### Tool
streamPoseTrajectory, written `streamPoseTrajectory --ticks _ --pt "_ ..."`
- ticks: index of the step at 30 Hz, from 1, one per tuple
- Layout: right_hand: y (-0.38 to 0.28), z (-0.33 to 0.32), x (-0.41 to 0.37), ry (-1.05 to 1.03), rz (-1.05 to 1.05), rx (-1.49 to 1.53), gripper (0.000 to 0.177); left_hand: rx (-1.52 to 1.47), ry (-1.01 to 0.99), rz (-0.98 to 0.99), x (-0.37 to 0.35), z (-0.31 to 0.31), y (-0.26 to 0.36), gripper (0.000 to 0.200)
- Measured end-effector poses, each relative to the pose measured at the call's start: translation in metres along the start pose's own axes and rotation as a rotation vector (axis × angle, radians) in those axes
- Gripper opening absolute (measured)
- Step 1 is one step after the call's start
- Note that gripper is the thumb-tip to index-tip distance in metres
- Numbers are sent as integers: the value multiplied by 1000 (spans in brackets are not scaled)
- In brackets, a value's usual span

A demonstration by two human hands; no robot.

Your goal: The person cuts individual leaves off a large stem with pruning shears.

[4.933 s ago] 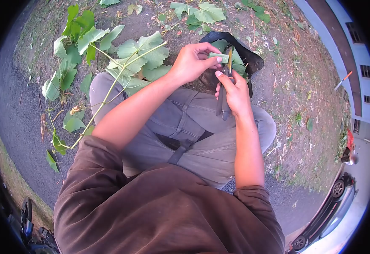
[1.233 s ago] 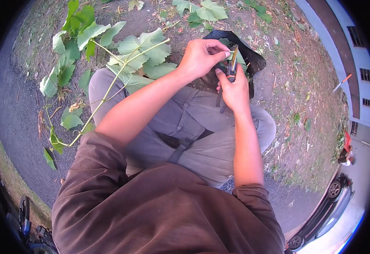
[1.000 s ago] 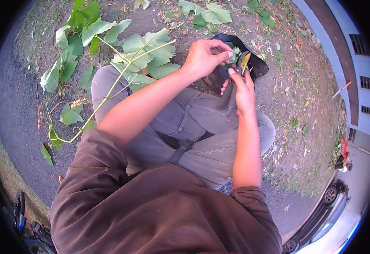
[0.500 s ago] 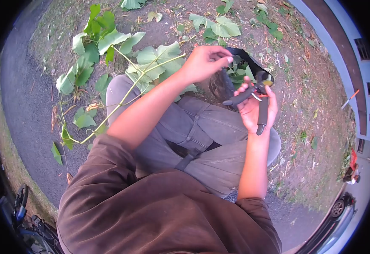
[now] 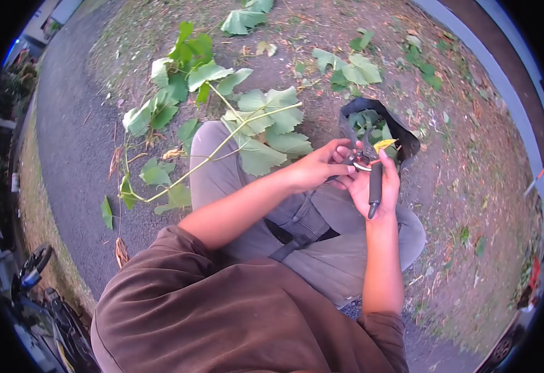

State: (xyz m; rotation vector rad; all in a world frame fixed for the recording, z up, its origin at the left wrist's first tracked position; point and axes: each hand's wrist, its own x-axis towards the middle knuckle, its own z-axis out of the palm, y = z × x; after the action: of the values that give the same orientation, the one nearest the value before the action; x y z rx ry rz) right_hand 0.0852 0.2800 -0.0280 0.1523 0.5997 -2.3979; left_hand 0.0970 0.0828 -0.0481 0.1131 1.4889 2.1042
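Observation:
Pruning shears (image 5: 375, 183) with black grips lie across the palm of my right hand (image 5: 378, 198), whose fingers curl around them. Their jaws point away from me and the handles are spread. My left hand (image 5: 323, 166) reaches in from the left, its thumb and fingers closed about the other black handle. Just beyond the blades a yellow leaf (image 5: 385, 144) shows at the mouth of a black bag (image 5: 407, 138). Inside the bag are green leaves (image 5: 371, 119). Left of my hands, a cut vine stem (image 5: 213, 155) with broad leaves stretches over my knee.
Loose vine leaves (image 5: 360, 68) lie on the bare, patchy ground beyond my crossed legs (image 5: 322, 261). A paved path (image 5: 67, 155) runs along the left, where a bicycle (image 5: 54, 311) stands at the lower corner. Along the right edge is a building wall (image 5: 458, 37).
My left hand has come down from beside the bag's rim to the shears' handle. The shears have turned slightly in my right hand, and the whole view has shifted.

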Motion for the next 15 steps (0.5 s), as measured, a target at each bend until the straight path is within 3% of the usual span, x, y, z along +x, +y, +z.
streamPoseTrajectory --ticks 2,4,6,8,9,12,14,15 --pt "5 4 -1 -21 -27 3 62 -98 86 45 -2 3 -6 75" --pt "11 11 0 -47 -11 -46 65 184 234 251 -3 5 -5 75" --pt "10 13 -4 -83 27 -103 75 99 218 282 -3 3 -6 73" --pt "8 17 -8 -69 52 -146 73 31 208 402 3 -17 -9 67" --pt "7 20 -10 -51 36 -157 72 -12 337 268 -7 -8 23 56" --pt "6 12 -8 42 -5 -177 71 43 310 345 14 -52 54 44" --pt "7 6 -7 83 -24 -252 71 377 292 328 16 -69 85 41" --pt "8 5 -5 130 -36 -329 70 384 304 329 6 -70 99 41"
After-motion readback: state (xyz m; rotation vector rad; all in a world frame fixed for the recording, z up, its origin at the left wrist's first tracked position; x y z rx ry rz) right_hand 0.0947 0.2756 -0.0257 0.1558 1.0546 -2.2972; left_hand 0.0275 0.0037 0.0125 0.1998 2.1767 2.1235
